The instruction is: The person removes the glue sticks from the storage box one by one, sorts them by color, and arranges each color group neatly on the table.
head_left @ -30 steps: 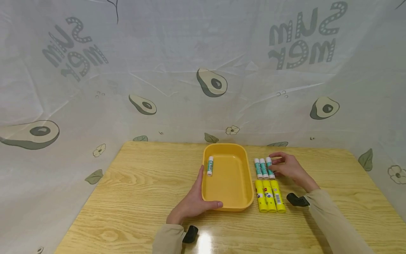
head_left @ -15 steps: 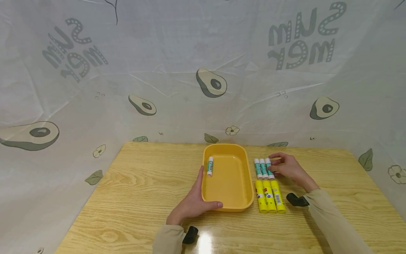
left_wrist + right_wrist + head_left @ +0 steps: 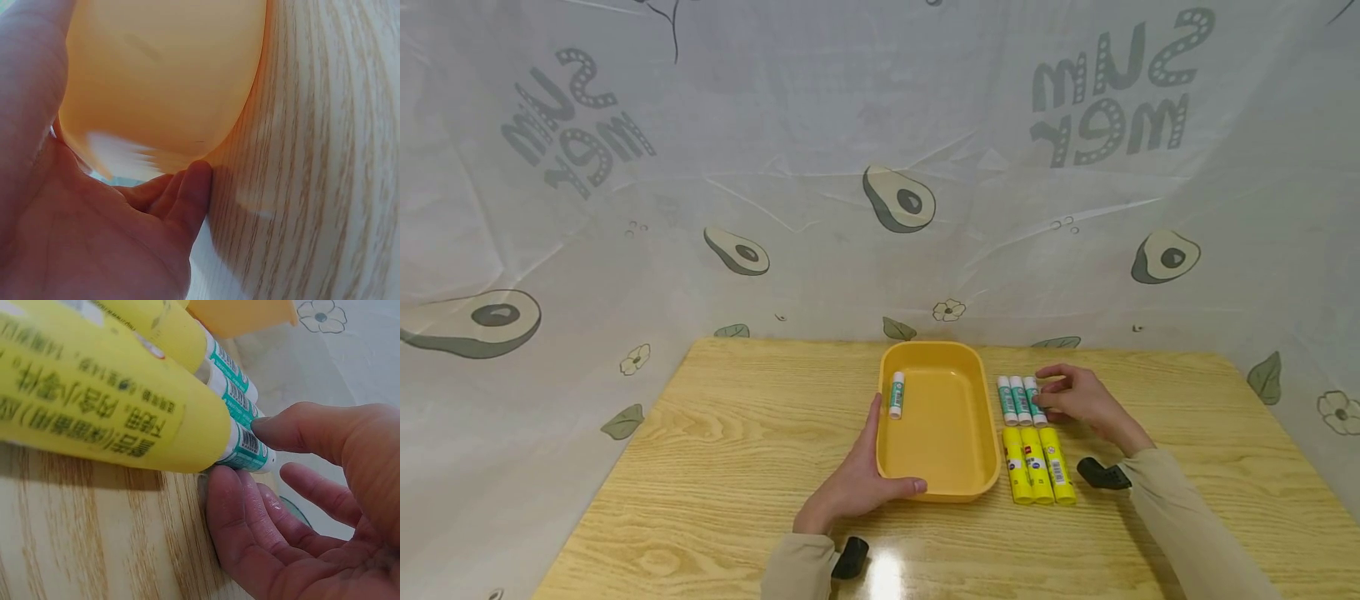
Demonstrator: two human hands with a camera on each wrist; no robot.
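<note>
My left hand [image 3: 859, 482] grips the near left corner of a yellow tray [image 3: 989, 417], with the thumb over its near rim. In the left wrist view the fingers [image 3: 194, 187] press on the tray's outer wall. One white-and-green glue stick [image 3: 897, 395] lies inside along the tray's left side. To the right of the tray, three similar glue sticks [image 3: 1019, 402] lie side by side. My right hand [image 3: 1084, 403] is at the rightmost glue stick [image 3: 249, 450], thumb on its top and fingertips against its outer side, pinching it.
Three larger yellow glue sticks [image 3: 1037, 467] lie in a row just nearer than the small ones, close to the tray's right wall. A wooden table [image 3: 730, 467] bears everything. Behind it hangs a pale cloth [image 3: 820, 275] printed with avocados.
The three small glue sticks outside the tray have slid slightly left, toward it. Both hands and the tray have stayed nearly still.
</note>
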